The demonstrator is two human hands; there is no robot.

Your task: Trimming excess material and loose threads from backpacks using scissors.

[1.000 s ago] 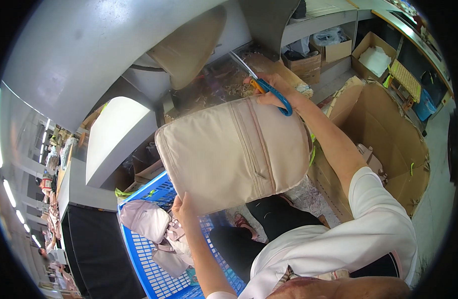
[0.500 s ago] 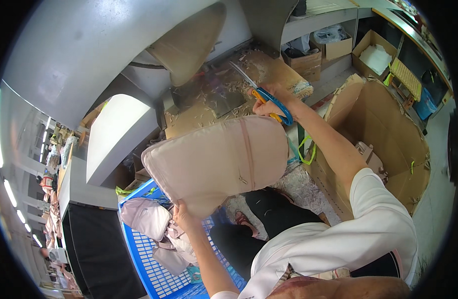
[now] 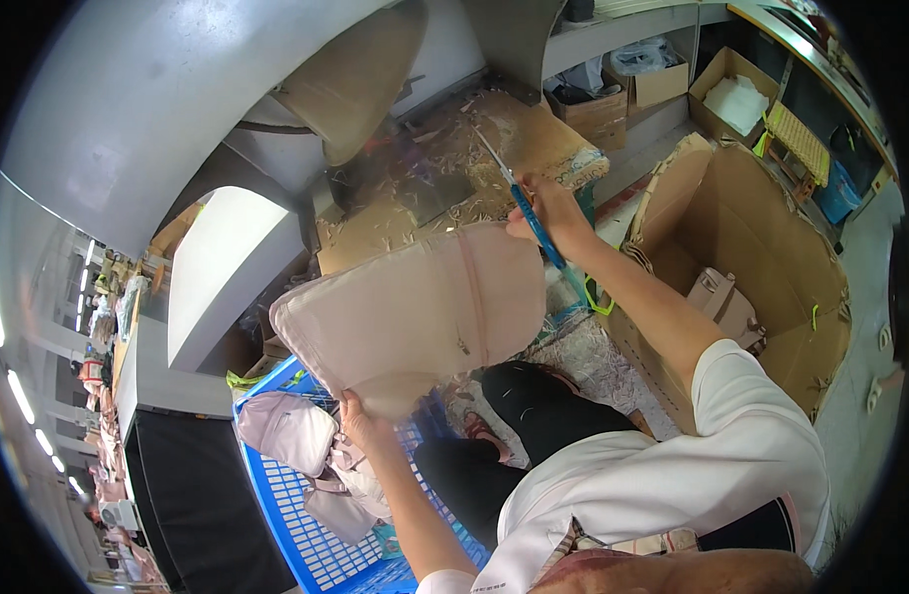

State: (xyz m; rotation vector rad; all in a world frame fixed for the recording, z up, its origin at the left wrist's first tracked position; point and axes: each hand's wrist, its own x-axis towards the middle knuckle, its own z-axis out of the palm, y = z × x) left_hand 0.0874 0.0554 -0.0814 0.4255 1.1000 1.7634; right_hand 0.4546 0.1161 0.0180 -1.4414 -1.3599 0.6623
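Observation:
A pale pink bag panel (image 3: 405,317) with a zipper line across it hangs tilted in front of me. My left hand (image 3: 367,428) pinches its lower left edge. My right hand (image 3: 556,216) is closed around a pair of scissors (image 3: 537,230), blue on the handle, whose blades point up and away to the left. The fingertips of that hand also touch the panel's upper right edge. Below my left hand, a blue plastic basket (image 3: 266,500) holds several pink backpacks (image 3: 288,428).
On my right stands a large open cardboard box (image 3: 662,213) with a pink bag (image 3: 721,302) inside. A worktop (image 3: 365,238) strewn with scraps lies ahead, beneath a large grey machine housing (image 3: 108,109). Smaller boxes (image 3: 593,119) line the far right.
The scissors have turned edge-on in my right hand, and the panel has shifted slightly left and down. My left hand keeps its hold on the edge.

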